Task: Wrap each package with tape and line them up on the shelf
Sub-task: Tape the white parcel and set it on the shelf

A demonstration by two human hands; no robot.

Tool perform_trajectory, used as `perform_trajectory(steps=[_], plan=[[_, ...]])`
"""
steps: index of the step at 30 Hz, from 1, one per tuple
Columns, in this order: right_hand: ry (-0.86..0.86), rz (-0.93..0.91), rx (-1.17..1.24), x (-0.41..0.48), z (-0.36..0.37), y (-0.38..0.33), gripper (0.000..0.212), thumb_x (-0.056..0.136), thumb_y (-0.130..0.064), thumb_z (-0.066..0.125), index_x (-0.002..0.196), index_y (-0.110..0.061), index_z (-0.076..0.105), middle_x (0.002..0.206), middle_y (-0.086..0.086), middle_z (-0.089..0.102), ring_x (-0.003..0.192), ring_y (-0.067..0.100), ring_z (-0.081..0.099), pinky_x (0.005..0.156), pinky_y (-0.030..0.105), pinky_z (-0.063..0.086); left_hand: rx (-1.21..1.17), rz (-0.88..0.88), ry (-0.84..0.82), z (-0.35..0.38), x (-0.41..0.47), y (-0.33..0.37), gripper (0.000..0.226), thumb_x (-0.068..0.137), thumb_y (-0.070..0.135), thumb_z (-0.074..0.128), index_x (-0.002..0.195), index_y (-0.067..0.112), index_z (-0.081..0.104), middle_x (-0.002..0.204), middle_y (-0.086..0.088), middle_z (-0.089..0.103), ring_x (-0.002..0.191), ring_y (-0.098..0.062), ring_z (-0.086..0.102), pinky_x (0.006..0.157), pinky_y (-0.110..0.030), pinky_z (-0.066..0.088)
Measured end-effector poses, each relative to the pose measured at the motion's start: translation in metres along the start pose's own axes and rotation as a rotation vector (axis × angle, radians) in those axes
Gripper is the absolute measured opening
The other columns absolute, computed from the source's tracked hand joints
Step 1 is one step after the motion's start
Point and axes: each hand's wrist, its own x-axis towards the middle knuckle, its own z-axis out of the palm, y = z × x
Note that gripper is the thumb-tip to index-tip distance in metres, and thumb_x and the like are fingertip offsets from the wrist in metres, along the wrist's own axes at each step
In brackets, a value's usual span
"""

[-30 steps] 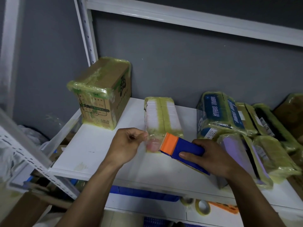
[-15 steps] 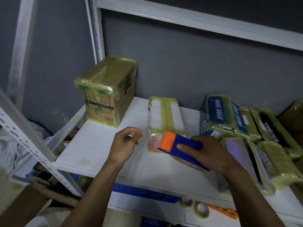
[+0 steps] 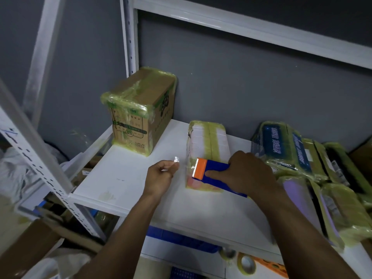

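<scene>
A white package (image 3: 207,143) banded with yellowish tape lies on the white shelf (image 3: 130,178), long side running away from me. My right hand (image 3: 243,174) grips a blue tape dispenser (image 3: 215,174) with an orange toothed head, held over the package's near end. My left hand (image 3: 161,176) is just left of the package and pinches a small crumpled scrap of clear tape (image 3: 176,159) between thumb and fingertips. A taped cardboard box (image 3: 141,111) stands upright at the back left of the shelf.
Several taped packages (image 3: 281,146) crowd the shelf's right side, one purple (image 3: 298,200). Tape rolls (image 3: 245,262) and an orange dispenser (image 3: 269,265) lie on the lower shelf beside a blue bin (image 3: 181,240). A white upright post (image 3: 128,33) and slanted rail (image 3: 40,168) frame the left.
My left hand has pulled away leftward from the package's near end, holding a scrap of tape. The dispenser stays over the package. My view has shifted left.
</scene>
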Motion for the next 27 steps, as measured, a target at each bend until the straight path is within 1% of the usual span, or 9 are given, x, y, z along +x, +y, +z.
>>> perform_trajectory(steps=[4, 10, 16, 18, 20, 21, 23, 24, 27], plan=[[-0.023, 0.044, -0.081, 0.01, 0.0, -0.004, 0.077, 0.063, -0.096, 0.058, 0.075, -0.023, 0.039, 0.072, -0.007, 0.05, 0.06, 0.012, 0.049, 0.063, 0.03, 0.046, -0.045, 0.0, -0.011, 0.01, 0.004, -0.006, 0.004, 0.092, 0.024, 0.075, 0.089, 0.021, 0.076, 0.079, 0.017, 0.073, 0.068, 0.004, 0.065, 0.06, -0.009, 0.049], [-0.072, 0.084, -0.124, 0.024, 0.0, -0.005, 0.077, 0.062, -0.096, 0.06, 0.075, -0.025, 0.033, 0.073, -0.007, 0.048, 0.059, 0.012, 0.046, 0.065, 0.031, 0.047, -0.06, -0.053, -0.049, 0.026, 0.007, -0.013, 0.008, 0.094, 0.022, 0.072, 0.087, 0.021, 0.075, 0.075, 0.017, 0.072, 0.065, 0.005, 0.065, 0.057, -0.009, 0.049], [-0.098, 0.062, -0.132, 0.031, 0.003, -0.001, 0.08, 0.059, -0.099, 0.058, 0.074, -0.023, 0.035, 0.071, -0.007, 0.048, 0.061, 0.013, 0.051, 0.067, 0.031, 0.048, -0.065, -0.003, -0.092, 0.038, 0.005, -0.018, 0.016, 0.096, 0.021, 0.07, 0.085, 0.031, 0.076, 0.086, 0.02, 0.076, 0.081, 0.003, 0.07, 0.062, -0.006, 0.049], [-0.118, 0.066, -0.09, 0.033, 0.002, 0.003, 0.081, 0.057, -0.099, 0.059, 0.075, -0.022, 0.039, 0.072, -0.005, 0.051, 0.069, 0.017, 0.06, 0.068, 0.032, 0.052, -0.059, -0.045, -0.068, 0.039, 0.004, -0.017, 0.009, 0.094, 0.025, 0.072, 0.1, 0.031, 0.075, 0.1, 0.024, 0.074, 0.094, -0.002, 0.07, 0.073, -0.008, 0.05], [-0.131, 0.067, -0.066, 0.034, 0.003, 0.006, 0.082, 0.056, -0.099, 0.059, 0.076, -0.021, 0.041, 0.072, -0.005, 0.053, 0.072, 0.019, 0.063, 0.07, 0.033, 0.053, -0.052, -0.04, -0.013, 0.039, 0.005, -0.017, 0.037, 0.091, 0.025, 0.076, 0.126, 0.02, 0.068, 0.116, 0.014, 0.067, 0.105, -0.005, 0.064, 0.084, -0.014, 0.049], [-0.132, 0.065, -0.061, 0.035, 0.004, 0.007, 0.082, 0.055, -0.099, 0.059, 0.076, -0.022, 0.041, 0.072, -0.005, 0.053, 0.071, 0.018, 0.062, 0.069, 0.033, 0.053, -0.106, -0.007, 0.008, 0.039, 0.006, -0.018, 0.038, 0.091, 0.019, 0.076, 0.127, 0.014, 0.067, 0.114, 0.01, 0.068, 0.103, -0.004, 0.064, 0.082, -0.013, 0.051], [-0.13, 0.061, -0.056, 0.035, 0.006, 0.009, 0.082, 0.056, -0.099, 0.06, 0.075, -0.022, 0.04, 0.072, -0.005, 0.053, 0.069, 0.017, 0.06, 0.068, 0.032, 0.052, -0.27, 0.067, -0.022, 0.043, 0.001, -0.023, 0.021, 0.096, 0.0, 0.063, 0.114, 0.008, 0.071, 0.101, 0.003, 0.073, 0.095, -0.009, 0.069, 0.076, -0.015, 0.055], [-0.129, 0.059, -0.058, 0.035, 0.008, 0.009, 0.082, 0.056, -0.099, 0.06, 0.075, -0.022, 0.039, 0.072, -0.005, 0.052, 0.068, 0.016, 0.059, 0.068, 0.032, 0.052, -0.322, 0.089, -0.057, 0.046, -0.003, -0.027, 0.024, 0.098, -0.005, 0.057, 0.112, 0.009, 0.072, 0.101, -0.001, 0.075, 0.098, -0.013, 0.071, 0.077, -0.019, 0.056], [-0.133, 0.059, -0.063, 0.036, 0.009, 0.012, 0.08, 0.057, -0.098, 0.06, 0.075, -0.022, 0.04, 0.072, -0.005, 0.053, 0.067, 0.015, 0.058, 0.068, 0.032, 0.052, -0.318, 0.138, -0.172, 0.053, -0.013, -0.038, 0.034, 0.103, -0.004, 0.046, 0.131, 0.008, 0.061, 0.118, -0.003, 0.07, 0.113, -0.011, 0.068, 0.081, -0.022, 0.058]])
